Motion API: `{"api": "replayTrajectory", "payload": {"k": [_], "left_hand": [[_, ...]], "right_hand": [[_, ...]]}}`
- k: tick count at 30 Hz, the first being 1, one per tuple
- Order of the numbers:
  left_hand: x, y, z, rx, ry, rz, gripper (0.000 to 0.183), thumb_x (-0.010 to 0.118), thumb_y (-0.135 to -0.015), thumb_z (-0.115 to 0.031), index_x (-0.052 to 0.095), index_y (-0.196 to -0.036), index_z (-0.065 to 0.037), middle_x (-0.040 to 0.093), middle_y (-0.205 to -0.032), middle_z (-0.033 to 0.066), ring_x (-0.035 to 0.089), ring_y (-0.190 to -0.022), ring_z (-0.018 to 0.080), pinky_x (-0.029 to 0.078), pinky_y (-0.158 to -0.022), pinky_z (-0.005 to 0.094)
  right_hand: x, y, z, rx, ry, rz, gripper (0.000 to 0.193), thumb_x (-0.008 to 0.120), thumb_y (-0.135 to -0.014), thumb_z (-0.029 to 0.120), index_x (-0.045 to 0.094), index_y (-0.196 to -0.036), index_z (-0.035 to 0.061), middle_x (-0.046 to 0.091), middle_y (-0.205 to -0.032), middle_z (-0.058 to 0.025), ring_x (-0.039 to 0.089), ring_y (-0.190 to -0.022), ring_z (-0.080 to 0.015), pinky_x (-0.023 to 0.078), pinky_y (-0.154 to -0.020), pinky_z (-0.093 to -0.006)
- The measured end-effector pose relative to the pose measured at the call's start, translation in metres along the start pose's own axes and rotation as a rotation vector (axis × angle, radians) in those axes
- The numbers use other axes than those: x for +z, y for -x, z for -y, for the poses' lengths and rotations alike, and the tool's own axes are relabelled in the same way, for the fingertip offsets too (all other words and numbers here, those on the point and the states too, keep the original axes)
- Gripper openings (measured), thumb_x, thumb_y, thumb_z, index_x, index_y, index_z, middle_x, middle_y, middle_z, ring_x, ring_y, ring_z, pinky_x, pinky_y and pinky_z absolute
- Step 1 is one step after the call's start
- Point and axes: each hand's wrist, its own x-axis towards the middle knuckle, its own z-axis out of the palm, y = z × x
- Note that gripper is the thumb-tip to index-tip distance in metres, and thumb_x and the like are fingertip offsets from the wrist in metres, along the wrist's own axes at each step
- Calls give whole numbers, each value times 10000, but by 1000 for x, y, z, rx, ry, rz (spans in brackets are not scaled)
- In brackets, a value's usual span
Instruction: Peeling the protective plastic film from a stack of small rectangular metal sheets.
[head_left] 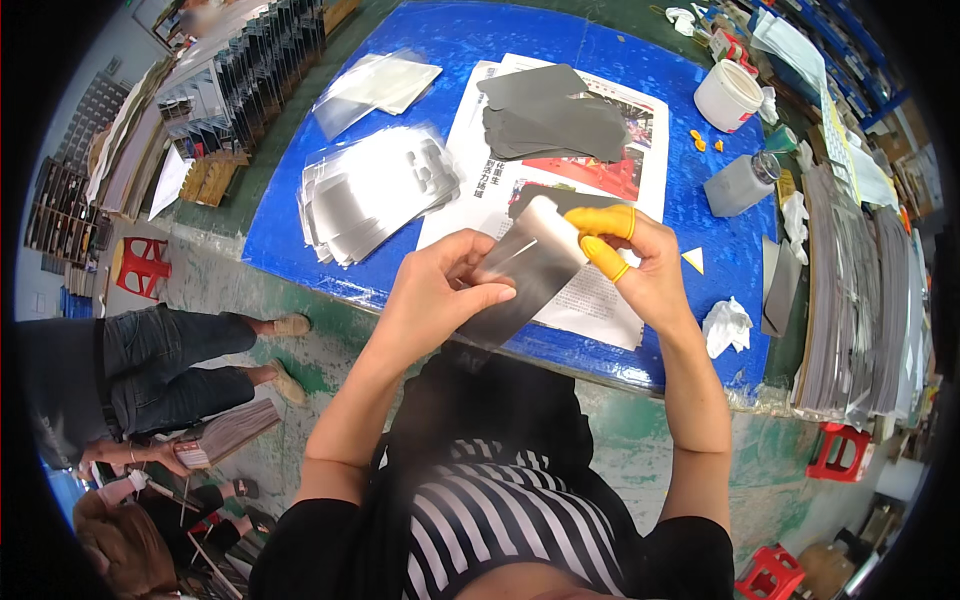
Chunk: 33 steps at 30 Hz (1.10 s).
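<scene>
A thin dark grey sheet (515, 295) is held tilted above the near edge of the blue table (300, 240). My left hand (435, 295) grips its left edge, the thumb lying on top. Yellow finger covers sit on the thumb and a finger of my right hand (640, 255), which pinches a pale, curled film (548, 222) at the sheet's far end. Beyond my hands, several dark grey sheets (555, 120) lie fanned on a printed newspaper (480, 120). Shiny silvery sheets (370, 190) are piled to the left, with clear films (380, 85) behind them.
To the right stand a white tub (727, 95) and a translucent bottle (740, 185), near crumpled tissue (727, 327). Stacked sheets (855, 290) line the right side. Racked panels (240, 80) stand far left. Another person (170, 370) holds a stack of boards (235, 435) at left.
</scene>
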Motion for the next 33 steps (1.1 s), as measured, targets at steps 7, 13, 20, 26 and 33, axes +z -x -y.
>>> {"api": "replayTrajectory", "payload": {"k": [7,13,20,26,33], "left_hand": [[-1,-5,-10,14,-17,40,267,694,-757,28,572,-995,37,655,-882,66,666,-827,118,492,-678,222],[-1,0,-9,4,-85,61,289,705,-758,12,574,-1011,58,654,-878,75,668,-810,122,507,-681,235],[-2,-3,-5,27,-83,74,292,718,-766,-20,574,-1007,59,648,-887,68,663,-820,116,500,-679,230],[-2,-6,-10,72,-53,90,223,658,-871,-159,603,-944,44,588,-772,-8,525,-709,39,425,-630,198],[-3,-10,-3,35,-45,74,322,542,-955,-255,616,-957,58,513,-706,-35,438,-700,38,401,-639,210]], "right_hand": [[-2,-1,5,-263,174,136,237,669,-722,4,716,-951,45,664,-883,-90,610,-785,-191,483,-685,-281],[-2,0,4,-370,146,196,197,729,-702,28,727,-898,52,658,-829,-74,620,-741,-200,497,-634,-290],[-1,2,6,-398,196,154,197,722,-719,30,723,-915,53,655,-829,-80,618,-724,-184,489,-612,-271],[1,-1,1,18,-111,64,247,655,-826,66,662,-1070,32,672,-917,-60,600,-737,-111,479,-644,-247],[-3,4,2,232,-221,122,190,681,-812,41,671,-998,6,681,-883,-35,590,-728,-71,483,-644,-227]]}}
